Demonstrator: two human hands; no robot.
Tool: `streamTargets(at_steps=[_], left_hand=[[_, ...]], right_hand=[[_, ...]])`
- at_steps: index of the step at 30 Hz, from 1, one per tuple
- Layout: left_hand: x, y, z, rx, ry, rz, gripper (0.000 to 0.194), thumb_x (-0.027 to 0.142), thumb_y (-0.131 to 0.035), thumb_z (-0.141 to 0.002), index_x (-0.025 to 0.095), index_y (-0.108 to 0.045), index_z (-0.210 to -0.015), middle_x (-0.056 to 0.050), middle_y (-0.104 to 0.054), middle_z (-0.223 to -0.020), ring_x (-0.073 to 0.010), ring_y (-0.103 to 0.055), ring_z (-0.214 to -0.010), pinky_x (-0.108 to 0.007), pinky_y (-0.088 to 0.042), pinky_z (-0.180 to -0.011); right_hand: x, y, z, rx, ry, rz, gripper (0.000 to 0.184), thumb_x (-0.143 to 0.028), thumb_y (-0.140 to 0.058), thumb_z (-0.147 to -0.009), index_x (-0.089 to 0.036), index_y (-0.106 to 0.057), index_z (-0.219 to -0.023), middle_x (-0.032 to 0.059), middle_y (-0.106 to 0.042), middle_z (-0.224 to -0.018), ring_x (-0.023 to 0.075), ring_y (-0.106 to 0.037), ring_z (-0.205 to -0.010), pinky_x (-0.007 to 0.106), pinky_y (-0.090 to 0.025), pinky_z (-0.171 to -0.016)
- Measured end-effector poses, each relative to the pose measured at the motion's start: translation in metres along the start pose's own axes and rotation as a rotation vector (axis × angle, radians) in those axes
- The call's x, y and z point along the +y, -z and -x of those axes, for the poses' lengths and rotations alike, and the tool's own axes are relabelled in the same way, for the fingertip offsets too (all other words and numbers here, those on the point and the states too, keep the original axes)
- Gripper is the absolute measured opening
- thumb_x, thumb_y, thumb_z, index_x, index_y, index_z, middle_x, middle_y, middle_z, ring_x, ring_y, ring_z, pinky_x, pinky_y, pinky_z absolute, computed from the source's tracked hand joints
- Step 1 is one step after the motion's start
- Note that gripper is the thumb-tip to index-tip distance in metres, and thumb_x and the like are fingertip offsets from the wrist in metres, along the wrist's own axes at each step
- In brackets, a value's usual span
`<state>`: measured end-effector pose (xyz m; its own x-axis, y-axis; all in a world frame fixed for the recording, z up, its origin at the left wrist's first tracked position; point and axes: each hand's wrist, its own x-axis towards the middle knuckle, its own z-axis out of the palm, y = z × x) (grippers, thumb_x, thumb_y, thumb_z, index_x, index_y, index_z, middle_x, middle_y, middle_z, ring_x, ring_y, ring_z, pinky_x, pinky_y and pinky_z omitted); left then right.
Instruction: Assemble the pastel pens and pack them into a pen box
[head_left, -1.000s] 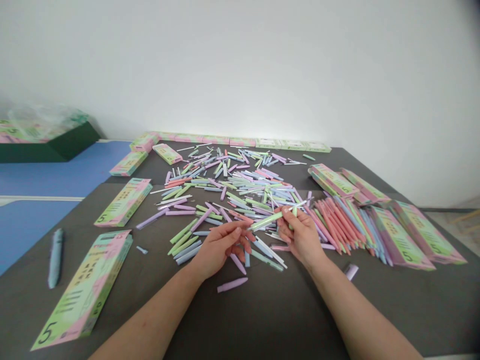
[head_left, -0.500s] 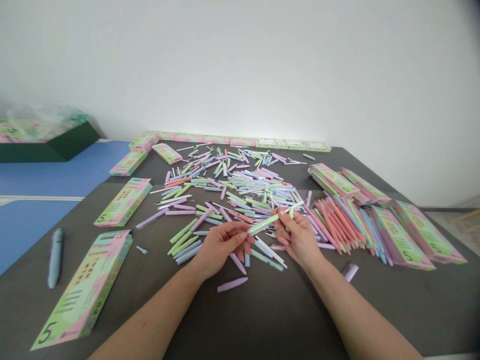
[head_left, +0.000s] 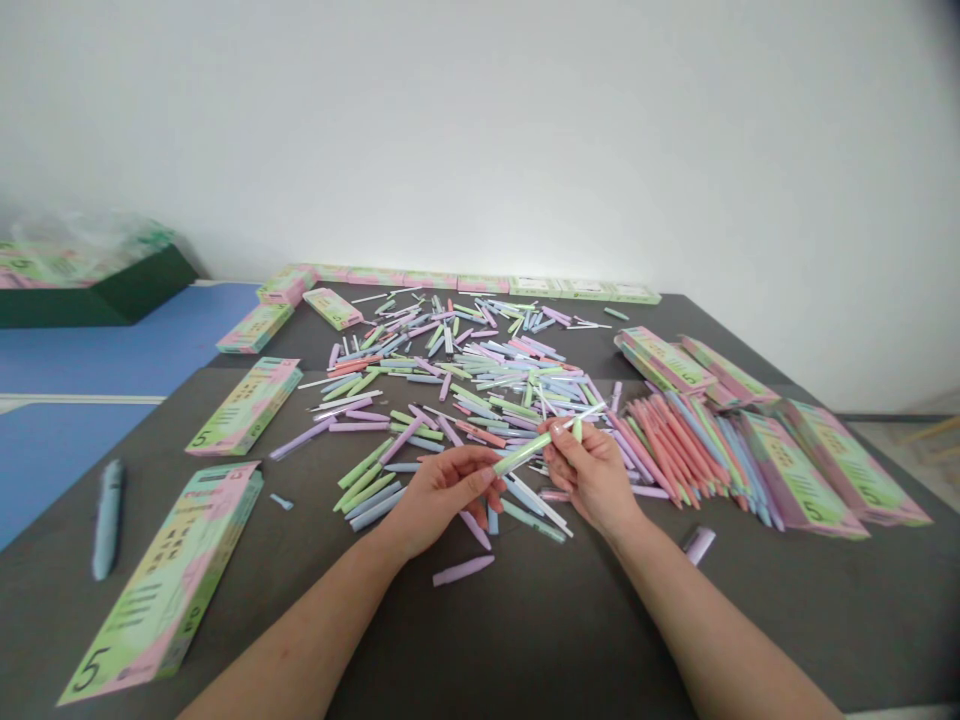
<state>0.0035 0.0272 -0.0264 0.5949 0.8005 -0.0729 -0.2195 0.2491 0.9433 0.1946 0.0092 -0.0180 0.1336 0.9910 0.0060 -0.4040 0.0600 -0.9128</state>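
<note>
A light green pen barrel (head_left: 523,455) spans the space between my two hands above the pile. My left hand (head_left: 452,498) pinches its lower left end between thumb and fingertips. Near the upper right end, the thumb and fingers of my right hand (head_left: 592,473) are closed on it. A white refill tube (head_left: 589,413) slants out past the right fingers; whether it sits inside the barrel I cannot tell. A short green pen piece (head_left: 577,430) stands up between the right fingers. Just below my hands lie white refills (head_left: 541,507) and a lilac pen barrel (head_left: 463,571).
Loose pen parts (head_left: 442,370) cover the middle of the dark table (head_left: 495,650). Coral, blue and green pens (head_left: 679,450) lie bundled at the right beside pastel boxes (head_left: 806,475). More boxes (head_left: 161,580) line the left; a thick blue pen (head_left: 108,520) lies at the far left.
My right thumb and fingers have shifted slightly on the green barrel, and the short green piece shows less. My left hand keeps its pinch. The view has moved a little.
</note>
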Motion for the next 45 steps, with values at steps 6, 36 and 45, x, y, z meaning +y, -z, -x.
streamTargets(at_steps=[6, 36, 45], left_hand=[[0.003, -0.006, 0.002, -0.098, 0.016, -0.301, 0.034, 0.04, -0.057, -0.086, 0.013, -0.058, -0.106, 0.001, -0.056, -0.069, -0.0079, -0.052, -0.051, -0.017, -0.043, -0.041], [0.005, -0.009, 0.008, -0.144, 0.051, -0.477, 0.03, 0.044, -0.044, -0.091, 0.016, -0.055, -0.091, 0.004, -0.045, -0.066, -0.006, -0.036, -0.047, -0.017, -0.029, -0.042], [0.006, -0.012, 0.009, -0.089, -0.069, -0.628, 0.029, 0.039, -0.041, -0.092, 0.019, -0.059, -0.104, 0.002, -0.049, -0.067, -0.0116, -0.042, -0.06, -0.02, -0.035, -0.055]], right_hand=[[0.008, -0.004, 0.006, -0.138, -0.057, 0.136, 0.026, -0.04, -0.068, -0.077, -0.014, -0.065, -0.083, -0.004, -0.055, -0.055, 0.0007, -0.031, -0.031, 0.016, -0.021, -0.03], [-0.008, 0.003, 0.001, 0.03, 0.095, 0.096, 0.023, -0.035, -0.072, -0.074, -0.017, -0.058, -0.076, -0.0046, -0.057, -0.055, 0.0012, -0.03, -0.031, 0.016, -0.021, -0.029], [0.008, 0.0, 0.004, -0.096, 0.013, 0.113, 0.022, -0.036, -0.068, -0.078, -0.017, -0.057, -0.077, -0.0042, -0.058, -0.059, 0.0002, -0.029, -0.03, 0.016, -0.02, -0.029]])
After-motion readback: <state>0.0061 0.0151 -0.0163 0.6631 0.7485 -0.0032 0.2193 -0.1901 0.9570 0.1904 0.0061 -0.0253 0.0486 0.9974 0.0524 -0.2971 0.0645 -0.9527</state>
